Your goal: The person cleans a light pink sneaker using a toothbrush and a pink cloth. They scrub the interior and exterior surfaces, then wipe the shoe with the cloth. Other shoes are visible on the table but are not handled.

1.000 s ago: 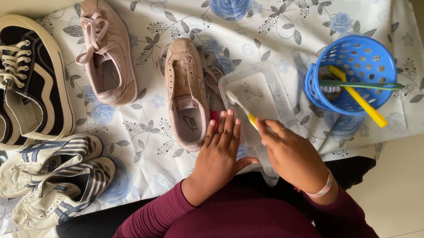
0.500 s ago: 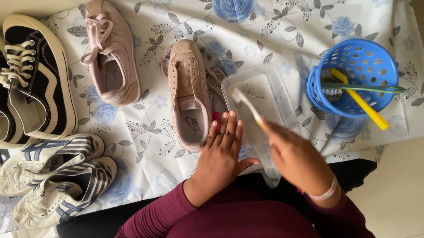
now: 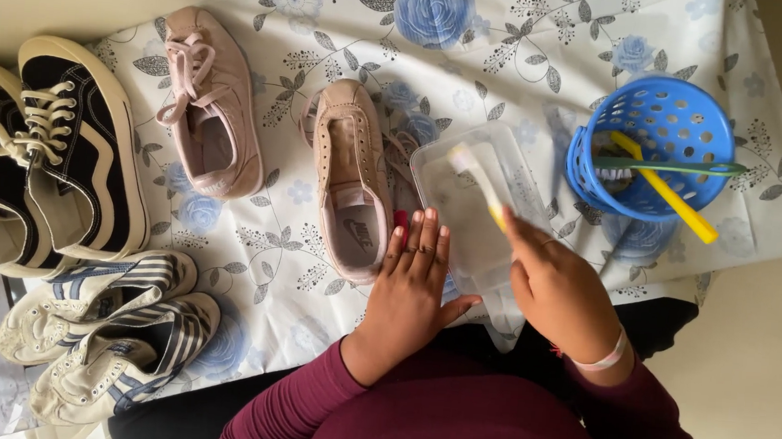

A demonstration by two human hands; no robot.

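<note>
The right hand [image 3: 558, 291] is closed around a toothbrush [image 3: 476, 184] with a yellow handle, gripping its lower end; the bristle head points away from the person and sits over a clear plastic tub [image 3: 483, 208]. The brush is blurred. The tub stands directly ahead of both hands on a bench covered by a white cloth [image 3: 512, 63] printed with blue roses. The left hand [image 3: 412, 285] lies flat, fingers straight and pressed together, thumb spread toward the tub, fingertips touching the heel of a pink shoe [image 3: 353, 176] without laces. A second pink shoe [image 3: 211, 106], laced, lies to the left. A blue basket [image 3: 657, 146] holding 2 brushes stands right of the tub.
</note>
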